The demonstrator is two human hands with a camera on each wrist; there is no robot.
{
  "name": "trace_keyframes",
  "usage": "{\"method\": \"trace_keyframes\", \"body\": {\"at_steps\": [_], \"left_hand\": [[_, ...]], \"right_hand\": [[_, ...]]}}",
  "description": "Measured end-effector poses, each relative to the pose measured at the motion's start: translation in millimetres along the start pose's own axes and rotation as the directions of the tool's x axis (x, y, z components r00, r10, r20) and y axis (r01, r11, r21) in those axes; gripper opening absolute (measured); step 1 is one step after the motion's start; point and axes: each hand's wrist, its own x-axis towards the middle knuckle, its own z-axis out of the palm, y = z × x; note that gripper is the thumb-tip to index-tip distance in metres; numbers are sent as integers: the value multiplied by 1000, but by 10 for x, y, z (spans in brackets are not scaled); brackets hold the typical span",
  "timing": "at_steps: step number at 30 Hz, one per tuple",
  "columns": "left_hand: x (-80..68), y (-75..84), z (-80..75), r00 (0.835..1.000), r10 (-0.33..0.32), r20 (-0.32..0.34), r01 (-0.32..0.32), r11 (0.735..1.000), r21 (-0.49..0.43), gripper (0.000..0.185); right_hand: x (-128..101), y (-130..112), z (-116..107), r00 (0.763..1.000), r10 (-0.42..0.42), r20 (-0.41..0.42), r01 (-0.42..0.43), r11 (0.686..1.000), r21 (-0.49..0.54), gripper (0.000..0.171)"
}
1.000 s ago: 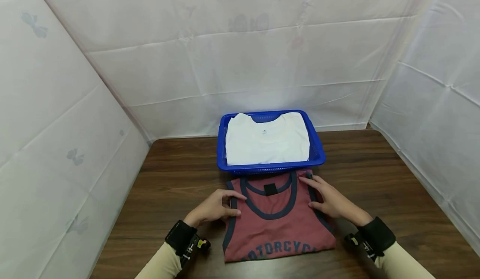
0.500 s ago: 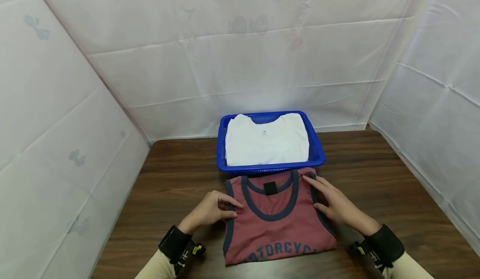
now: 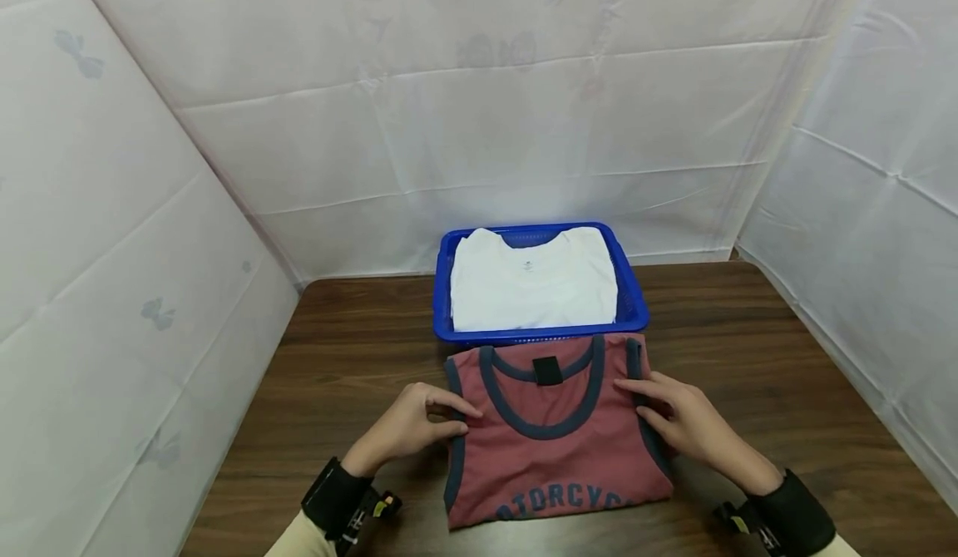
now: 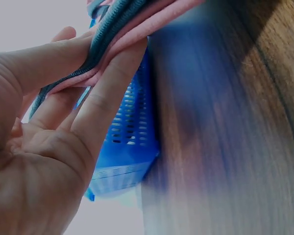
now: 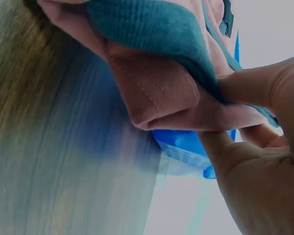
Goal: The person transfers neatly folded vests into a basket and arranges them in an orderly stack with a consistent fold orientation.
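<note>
A folded dusty-red tank top with dark blue trim and block lettering lies on the table in front of the basket, neckline away from me. My left hand is at its left armhole edge; in the left wrist view the thumb lies over the layered cloth and fingers go beneath it, pinching it. At the opposite edge my right hand pinches the cloth too, thumb on the blue trim and fingers under. The far edge of the top meets the basket's near rim.
A blue plastic basket stands at the back of the brown wooden table, holding a folded white shirt. Pale cloth walls rise behind the table and on both sides.
My right hand has shifted right and a little toward me, and the top's upper right corner has spread out to the right. My left hand has moved slightly left. The basket stays put.
</note>
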Motion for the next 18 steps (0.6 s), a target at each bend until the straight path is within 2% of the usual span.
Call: {"method": "trace_keyframes", "body": {"at_steps": [10,14,18], "left_hand": [[-79,188,-124,998,40,-52,-41,999,-3,24],[-75,256,-177,993,76,-93,-75,997,9,26],[-43,328,-232,981,130,-145,-124,991,50,27]], "right_hand": [[-31,-181,-143,987,-40,-158,34,999,-40,63],[22,-230,-166,971,-65,-229,56,997,-48,63],[96,-258,-192,952,-103,-290,83,993,-81,63]]}}
